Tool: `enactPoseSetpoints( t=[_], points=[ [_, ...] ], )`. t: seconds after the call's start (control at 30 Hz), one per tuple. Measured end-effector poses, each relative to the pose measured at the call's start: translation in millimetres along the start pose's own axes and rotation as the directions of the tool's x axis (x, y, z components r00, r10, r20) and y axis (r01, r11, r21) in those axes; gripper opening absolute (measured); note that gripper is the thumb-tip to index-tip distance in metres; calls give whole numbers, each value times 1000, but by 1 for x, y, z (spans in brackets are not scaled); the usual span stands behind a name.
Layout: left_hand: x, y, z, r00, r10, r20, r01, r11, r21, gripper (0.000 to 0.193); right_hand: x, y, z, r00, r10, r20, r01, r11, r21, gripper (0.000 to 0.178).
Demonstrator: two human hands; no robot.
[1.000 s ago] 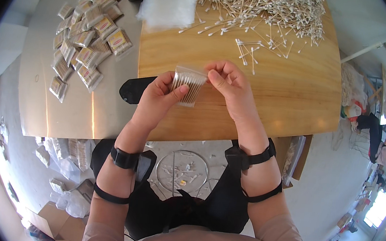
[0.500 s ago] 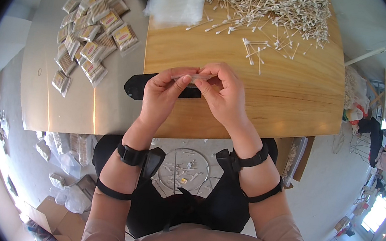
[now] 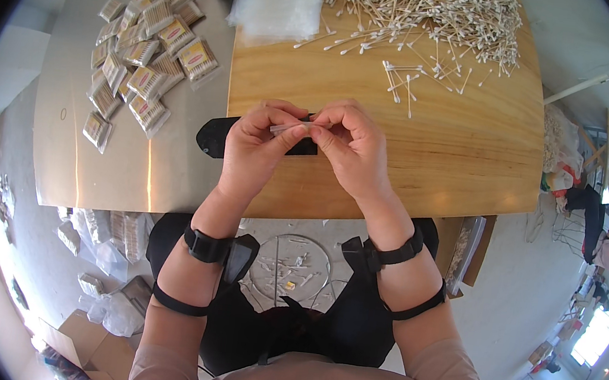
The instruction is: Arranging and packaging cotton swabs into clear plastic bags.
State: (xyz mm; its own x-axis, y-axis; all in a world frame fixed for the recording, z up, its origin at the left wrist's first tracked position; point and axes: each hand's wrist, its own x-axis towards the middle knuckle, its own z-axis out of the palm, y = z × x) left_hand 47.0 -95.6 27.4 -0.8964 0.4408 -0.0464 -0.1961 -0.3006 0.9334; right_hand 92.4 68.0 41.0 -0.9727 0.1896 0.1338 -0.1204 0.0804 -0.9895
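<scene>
Left hand (image 3: pixel 256 139) and right hand (image 3: pixel 351 146) pinch small, clear plastic packet (image 3: pixel 286 127), edge-on, in front of white-tipped, stick-shaped swab heap (image 3: pixel 444 18). Advise even pressure, edge straight.

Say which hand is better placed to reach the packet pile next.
Probably the left hand: it is nearer the packet pile, with the right hand farther away. Both pinch the small bag.

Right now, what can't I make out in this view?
Head view:
Face of the packet: edge-on, partly covered by left hand and right hand.
Middle of black object: behind the left hand.
Far side of swab pile: cut off by top edge.
Distant person: too small.
</scene>
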Motion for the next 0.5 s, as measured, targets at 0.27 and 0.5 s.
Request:
enactPoseSetpoints(
  t=[0.27, 0.5],
  points=[
    [2, 4, -11, 999, 9, -47, -12, 998, -54, 9, -1, 1, -7, 996, 73, -44, -67, 989, 133, 9],
    [0, 5, 2, 1000, -15, 4, 16, 977, -215, 14, -4, 1, 0, 995, 95, -8, -91, 973, 211, 10]
  ],
)
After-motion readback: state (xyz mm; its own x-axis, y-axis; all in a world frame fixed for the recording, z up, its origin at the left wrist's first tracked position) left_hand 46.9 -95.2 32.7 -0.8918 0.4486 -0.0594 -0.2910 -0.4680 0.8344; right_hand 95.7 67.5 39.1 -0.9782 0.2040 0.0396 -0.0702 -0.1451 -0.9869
